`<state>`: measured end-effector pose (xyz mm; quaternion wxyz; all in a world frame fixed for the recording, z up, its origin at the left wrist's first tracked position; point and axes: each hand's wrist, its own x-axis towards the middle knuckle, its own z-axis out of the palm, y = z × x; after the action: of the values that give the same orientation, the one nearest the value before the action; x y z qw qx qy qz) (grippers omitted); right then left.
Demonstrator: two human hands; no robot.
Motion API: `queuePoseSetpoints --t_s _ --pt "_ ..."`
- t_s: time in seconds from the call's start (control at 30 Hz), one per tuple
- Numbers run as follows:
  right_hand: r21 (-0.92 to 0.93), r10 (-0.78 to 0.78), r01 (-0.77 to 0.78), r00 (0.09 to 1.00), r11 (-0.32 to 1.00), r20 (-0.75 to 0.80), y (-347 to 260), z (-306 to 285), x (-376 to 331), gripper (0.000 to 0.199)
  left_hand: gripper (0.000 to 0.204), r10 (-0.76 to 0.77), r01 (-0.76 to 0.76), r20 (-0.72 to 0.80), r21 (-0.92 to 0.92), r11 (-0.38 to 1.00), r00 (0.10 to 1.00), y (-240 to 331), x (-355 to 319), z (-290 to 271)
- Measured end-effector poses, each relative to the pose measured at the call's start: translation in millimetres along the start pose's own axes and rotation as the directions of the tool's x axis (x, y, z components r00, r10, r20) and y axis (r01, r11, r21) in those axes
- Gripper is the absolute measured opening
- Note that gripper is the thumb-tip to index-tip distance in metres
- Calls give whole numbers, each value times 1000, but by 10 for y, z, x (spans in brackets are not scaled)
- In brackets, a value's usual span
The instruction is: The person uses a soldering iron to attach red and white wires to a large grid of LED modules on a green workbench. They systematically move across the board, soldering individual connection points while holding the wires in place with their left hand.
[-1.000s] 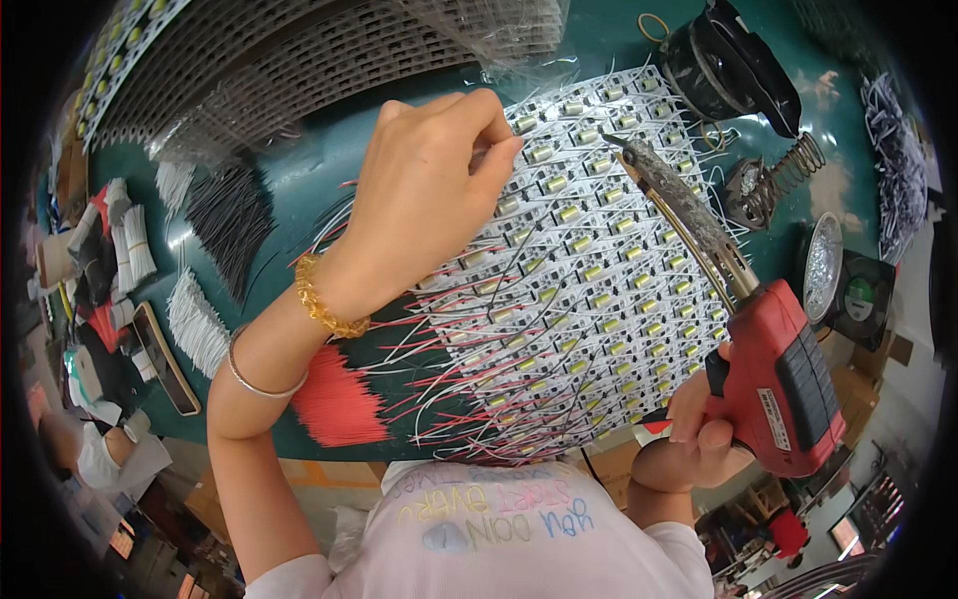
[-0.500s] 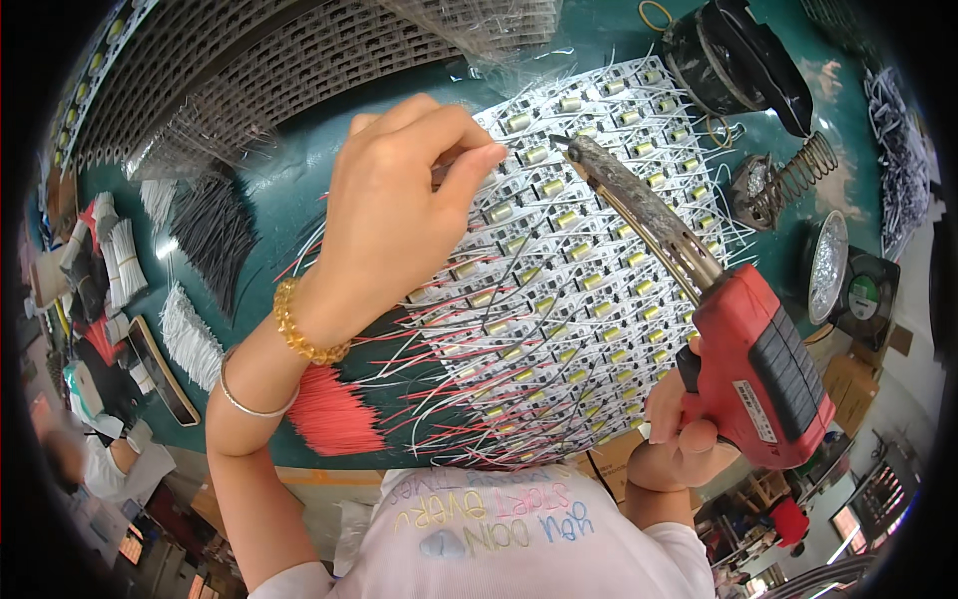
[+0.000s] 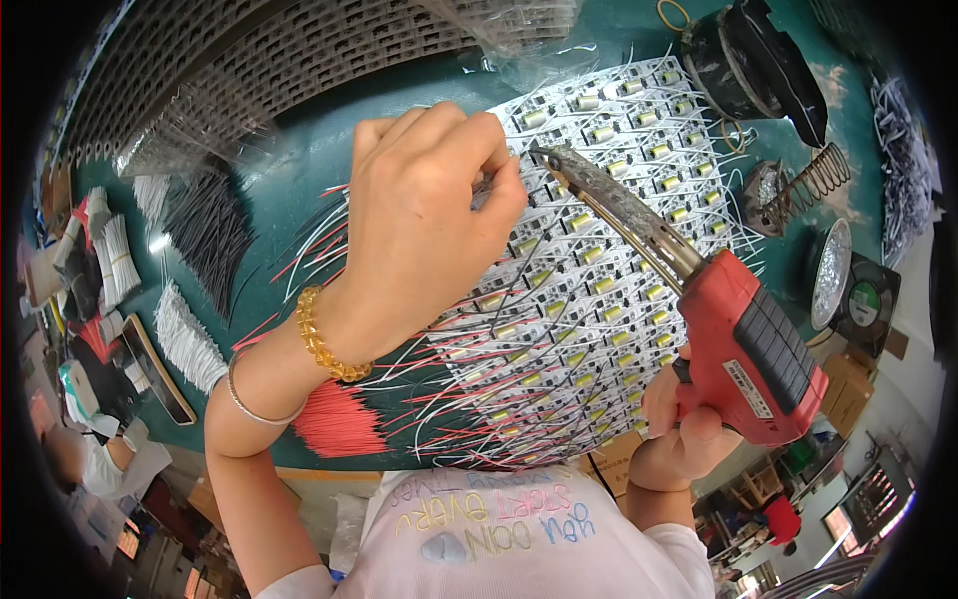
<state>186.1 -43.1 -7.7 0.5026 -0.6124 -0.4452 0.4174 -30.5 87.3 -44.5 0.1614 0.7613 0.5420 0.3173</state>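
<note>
My right hand [image 3: 684, 419] grips the red and black handle of a soldering gun [image 3: 743, 344]. The gun's long metal barrel slants up and left, and its tip is close to my left fingertips, over the upper left part of a sheet of white circuit boards [image 3: 599, 290]. Yellow components and thin white, black and red wires cover that sheet. My left hand [image 3: 429, 200] is above the sheet's left edge, thumb and forefinger pinched together. Whatever is between them is too small or hidden to make out.
Left of the sheet lie bundles of red wires [image 3: 342, 419], black wires [image 3: 208, 235] and white wires [image 3: 190, 334]. A coiled spring holder [image 3: 813, 175], a black cup-like container [image 3: 733, 65] and a metal dish [image 3: 831, 272] stand at the right. Stacked perforated panels [image 3: 299, 50] fill the back.
My left hand has shifted slightly right, still pinched. The soldering gun has moved a little left and its tip is nearer my left fingertips.
</note>
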Motion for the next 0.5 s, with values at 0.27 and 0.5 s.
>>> queuePoseSetpoints --t_s 0.27,0.5 --pt "25 2 -1 999 1000 -37 16 18 -9 70 16 -54 58 52 -79 995 997 -10 27 -31" --pt "22 -7 7 1000 1000 18 17 15 9 69 16 -25 26 26 -46 999 999 -11 23 -19"
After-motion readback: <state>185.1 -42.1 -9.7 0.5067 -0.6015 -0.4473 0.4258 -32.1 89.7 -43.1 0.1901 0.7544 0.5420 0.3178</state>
